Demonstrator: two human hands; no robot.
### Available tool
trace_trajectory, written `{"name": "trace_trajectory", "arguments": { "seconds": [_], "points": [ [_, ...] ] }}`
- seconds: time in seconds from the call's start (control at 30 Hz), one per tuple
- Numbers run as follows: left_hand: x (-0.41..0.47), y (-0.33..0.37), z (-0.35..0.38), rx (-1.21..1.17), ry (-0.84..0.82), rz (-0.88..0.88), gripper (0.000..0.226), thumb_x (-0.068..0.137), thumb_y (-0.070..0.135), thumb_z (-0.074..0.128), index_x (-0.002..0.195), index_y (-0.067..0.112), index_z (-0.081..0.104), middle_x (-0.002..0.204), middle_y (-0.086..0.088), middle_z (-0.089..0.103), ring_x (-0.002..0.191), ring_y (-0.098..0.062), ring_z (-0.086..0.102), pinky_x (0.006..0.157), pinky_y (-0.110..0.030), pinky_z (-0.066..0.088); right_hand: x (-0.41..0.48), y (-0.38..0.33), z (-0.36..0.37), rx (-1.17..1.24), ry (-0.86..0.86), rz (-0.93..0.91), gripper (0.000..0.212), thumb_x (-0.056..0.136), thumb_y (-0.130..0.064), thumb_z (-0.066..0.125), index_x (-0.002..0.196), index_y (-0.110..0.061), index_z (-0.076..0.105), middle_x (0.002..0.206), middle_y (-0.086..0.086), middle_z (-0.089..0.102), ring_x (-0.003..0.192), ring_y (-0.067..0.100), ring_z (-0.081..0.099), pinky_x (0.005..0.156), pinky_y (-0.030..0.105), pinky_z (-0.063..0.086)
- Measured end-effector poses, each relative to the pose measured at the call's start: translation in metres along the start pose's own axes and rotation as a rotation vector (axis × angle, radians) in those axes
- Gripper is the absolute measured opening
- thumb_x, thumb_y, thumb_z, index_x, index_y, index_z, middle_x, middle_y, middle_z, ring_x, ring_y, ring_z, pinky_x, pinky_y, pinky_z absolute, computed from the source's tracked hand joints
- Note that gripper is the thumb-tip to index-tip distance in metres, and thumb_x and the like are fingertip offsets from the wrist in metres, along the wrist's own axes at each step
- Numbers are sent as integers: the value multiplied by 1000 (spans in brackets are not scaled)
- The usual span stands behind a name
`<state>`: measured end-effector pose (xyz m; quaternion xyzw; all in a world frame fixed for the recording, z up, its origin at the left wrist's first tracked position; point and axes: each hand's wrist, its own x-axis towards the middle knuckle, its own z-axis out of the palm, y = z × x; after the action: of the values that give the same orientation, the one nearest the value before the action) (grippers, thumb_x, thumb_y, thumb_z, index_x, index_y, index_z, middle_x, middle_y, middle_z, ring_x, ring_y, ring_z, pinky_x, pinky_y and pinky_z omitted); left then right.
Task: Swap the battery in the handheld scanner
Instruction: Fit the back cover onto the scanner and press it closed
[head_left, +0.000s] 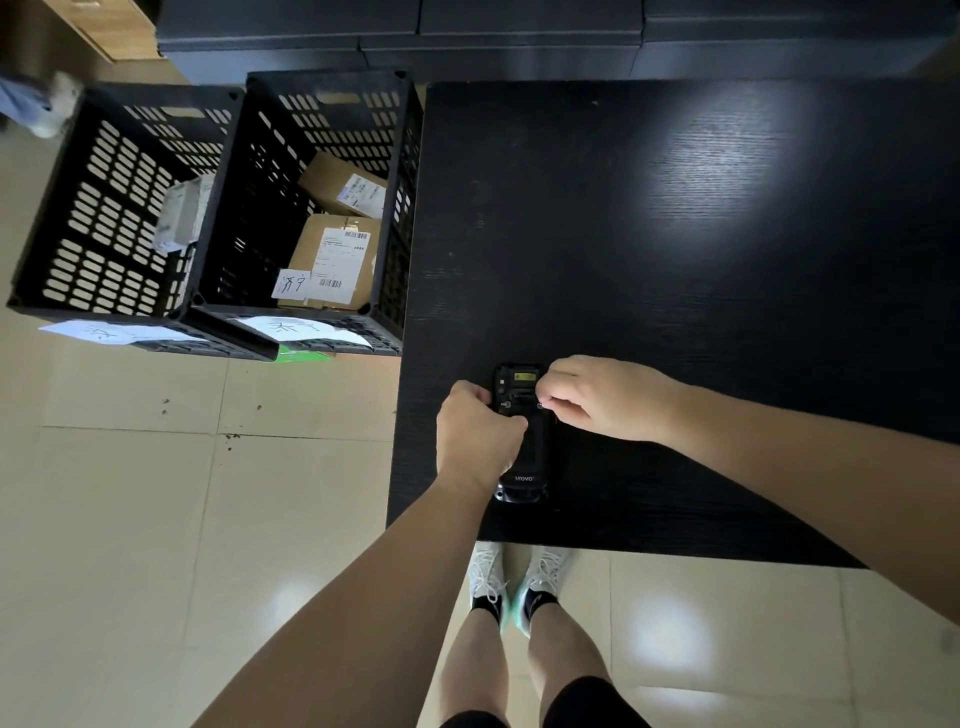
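Observation:
A black handheld scanner (522, 467) lies back side up near the front left corner of the black table (701, 249), its scan window with a yellow label at the far end. My left hand (475, 434) grips the scanner's left side around the middle. My right hand (605, 397) rests at the upper right of the scanner, fingertips pinched at a small latch or screw on its back. The battery cover area is partly hidden under both hands. No loose battery is visible.
Two black perforated crates (124, 208) (400, 208) stand on the tiled floor left of the table; the nearer one holds cardboard parcels (332, 260) with labels. Dark cabinets (519, 41) run along the back. My feet stand at the table's front edge.

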<state>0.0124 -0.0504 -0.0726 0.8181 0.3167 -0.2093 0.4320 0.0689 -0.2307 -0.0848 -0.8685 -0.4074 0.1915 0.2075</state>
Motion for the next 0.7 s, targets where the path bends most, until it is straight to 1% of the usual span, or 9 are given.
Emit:
{"name": "trace_trajectory", "arguments": {
  "seconds": [0.1, 0.2, 0.23, 0.27, 0.37, 0.43, 0.5, 0.63, 0.7],
  "points": [
    [0, 1, 1, 1, -1, -4, 41, 76, 16, 78, 108, 15, 53, 88, 8, 56, 71, -1, 53, 53, -16, 40, 3, 1, 3, -51, 22, -50, 5, 93, -15, 64, 88, -15, 64, 87, -4, 64, 79, 14, 60, 58, 22, 44],
    [-1, -1, 1, 1, 1, -6, 41, 77, 15, 79, 110, 15, 54, 89, 6, 59, 71, -2, 55, 54, -18, 44, 6, 0, 3, -95, 39, -68, 9, 88, -13, 70, 81, -13, 63, 78, -3, 61, 67, 8, 48, 54, 19, 35],
    [-1, -1, 1, 0, 1, -5, 41, 77, 15, 78, 110, 15, 54, 87, 7, 58, 70, -2, 55, 54, -18, 45, 7, 0, 4, -103, 43, -68, 10, 87, -12, 70, 80, -12, 63, 77, -2, 60, 66, 8, 45, 53, 19, 35],
    [-1, -2, 2, -1, 2, -2, 41, 77, 15, 78, 110, 15, 54, 85, 8, 56, 70, -2, 54, 55, -18, 44, 7, -1, 4, -106, 46, -66, 10, 87, -12, 70, 80, -11, 63, 76, -1, 60, 65, 9, 47, 51, 21, 37],
    [-2, -3, 2, -2, 8, 7, 42, 77, 15, 78, 112, 13, 54, 86, 7, 56, 70, -1, 53, 55, -18, 43, 7, -1, 6, -109, 32, -40, 9, 88, -13, 65, 81, -10, 62, 77, 1, 61, 65, 16, 57, 49, 27, 47],
    [-3, -2, 2, -9, 9, 8, 42, 78, 15, 77, 113, 13, 54, 87, 6, 57, 71, -2, 55, 55, -19, 45, 5, -5, 7, -112, 31, -3, 7, 87, -11, 66, 81, -8, 63, 77, 3, 62, 63, 14, 52, 47, 25, 41],
    [-4, -3, 2, -17, 10, 8, 41, 78, 14, 77, 112, 13, 55, 85, 8, 56, 71, -3, 56, 54, -18, 44, 3, -11, 7, -104, 32, 59, 6, 87, -10, 66, 83, -7, 64, 79, 5, 63, 63, 13, 47, 51, 24, 35],
    [-4, -2, 2, -24, 16, 7, 40, 78, 14, 77, 111, 14, 54, 83, 10, 55, 71, -3, 57, 54, -18, 43, 3, -27, 8, -96, 28, 243, 19, 97, -19, 53, 103, -6, 65, 96, 7, 63, 74, 15, 49, 59, 24, 36],
    [-4, -2, 3, -23, 18, 9, 41, 77, 14, 77, 111, 14, 54, 84, 10, 56, 72, -4, 58, 55, -19, 46, 3, -33, 10, -87, 21, 311, 23, 98, -22, 50, 107, -5, 64, 100, 8, 63, 77, 18, 55, 61, 24, 37]
  ]
}}
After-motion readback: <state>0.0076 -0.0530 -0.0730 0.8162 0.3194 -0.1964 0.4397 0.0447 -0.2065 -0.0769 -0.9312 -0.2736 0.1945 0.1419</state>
